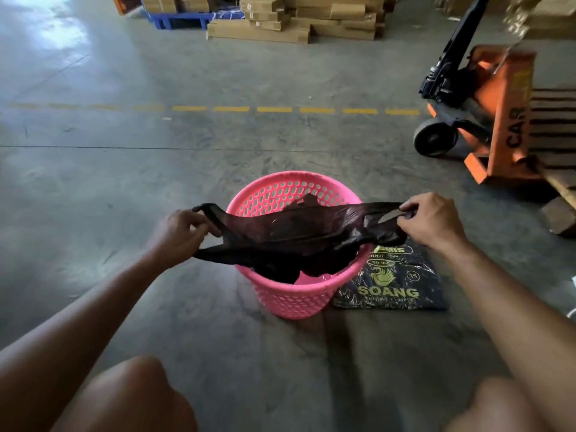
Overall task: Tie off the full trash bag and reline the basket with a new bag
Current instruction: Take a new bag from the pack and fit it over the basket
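Note:
A pink perforated plastic basket [293,299] stands on the concrete floor in front of me. Across its rim stretches a thin black trash bag [299,235], with its lower part hanging down inside the basket. My left hand [177,235] grips the bag's left handle loops. My right hand [433,221] pinches the bag's right end. Both hands hold the bag pulled taut above the basket. A flat black pack of bags [392,283] with yellow "SOANG" print lies on the floor against the basket's right side.
An orange pallet jack [486,120] with a black handle stands at the right, beside a wooden pallet [558,188]. Stacked cardboard boxes [296,20] and a blue pallet [177,20] sit at the far end. A dashed yellow line [274,109] crosses the floor. My knees show at the bottom.

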